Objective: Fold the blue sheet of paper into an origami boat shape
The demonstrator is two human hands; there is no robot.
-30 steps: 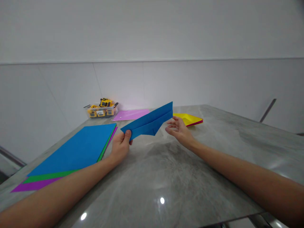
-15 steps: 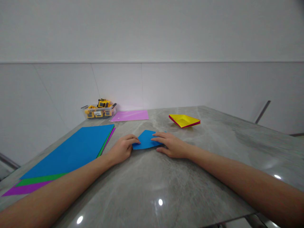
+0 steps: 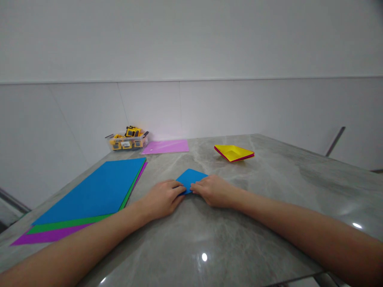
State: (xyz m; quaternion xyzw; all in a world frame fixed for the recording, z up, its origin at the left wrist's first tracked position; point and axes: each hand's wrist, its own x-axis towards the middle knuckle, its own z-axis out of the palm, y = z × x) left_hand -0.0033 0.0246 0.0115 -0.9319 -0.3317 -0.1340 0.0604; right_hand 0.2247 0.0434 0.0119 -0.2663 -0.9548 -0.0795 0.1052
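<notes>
A folded piece of blue paper (image 3: 191, 177) lies on the grey table in front of me, one corner pointing away. My left hand (image 3: 166, 198) grips its left side, with fingers on top and the thumb low at the near edge. At its right side, the curled fingers of my right hand (image 3: 215, 191) pinch the near edge. Both hands cover the paper's side corners. Farther back on the right sits a folded yellow paper shape (image 3: 235, 152) with red undersides, hollow on top.
To the left lies a stack of coloured sheets, blue (image 3: 95, 191) over green and purple. Behind it stand a clear plastic box (image 3: 127, 142) of yellow toy vehicles and a pink sheet (image 3: 166, 146). A pale wall (image 3: 209, 107) rises behind the grey table (image 3: 185, 239).
The blue paper has turned and come slightly nearer, its far corner now more central. My hands have drawn closer together, and my right fingers have gone from spread to curled on it.
</notes>
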